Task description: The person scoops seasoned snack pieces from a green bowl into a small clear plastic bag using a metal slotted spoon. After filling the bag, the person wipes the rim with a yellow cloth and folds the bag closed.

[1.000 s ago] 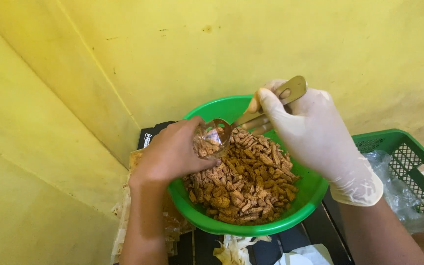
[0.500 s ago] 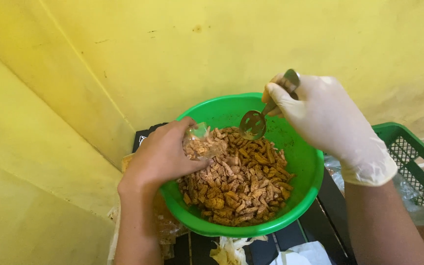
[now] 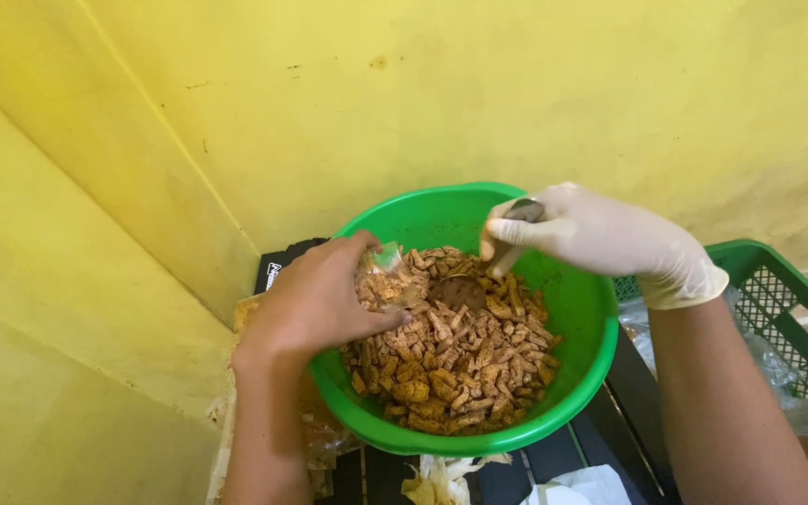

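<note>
While the bare left hand point(image 3: 315, 304) pinches a small clear bag point(image 3: 381, 281) at the green bowl's point(image 3: 423, 215) 9 o'clock, snacks point(image 3: 465, 355) fill it. At 1 o'clock, the gloved right hand point(image 3: 600, 234) grips a spoon point(image 3: 465, 285).

Bowl point(image 3: 572, 309): glossy green plastic, smooth. Spoon point(image 3: 521, 212): shiny metal. Right hand point(image 3: 591, 234): matt whitish rubber glove. Small bag point(image 3: 383, 271): clear, crinkled plastic film. Snack pieces point(image 3: 465, 360): rough, dry, seasoning-dusted. Crate point(image 3: 787, 309): green plastic mesh. Wall point(image 3: 423, 93): matt yellow paint.

A bright green bowl point(image 3: 572, 309) is filled with orange-brown snack pieces point(image 3: 460, 360). A white glove is worn on the right hand point(image 3: 591, 234); the left hand point(image 3: 315, 304) is bare. A clear small bag point(image 3: 381, 276), a grey metal spoon point(image 3: 493, 262), a yellow wall point(image 3: 423, 93) and a green lattice crate point(image 3: 787, 309) are seen.
</note>
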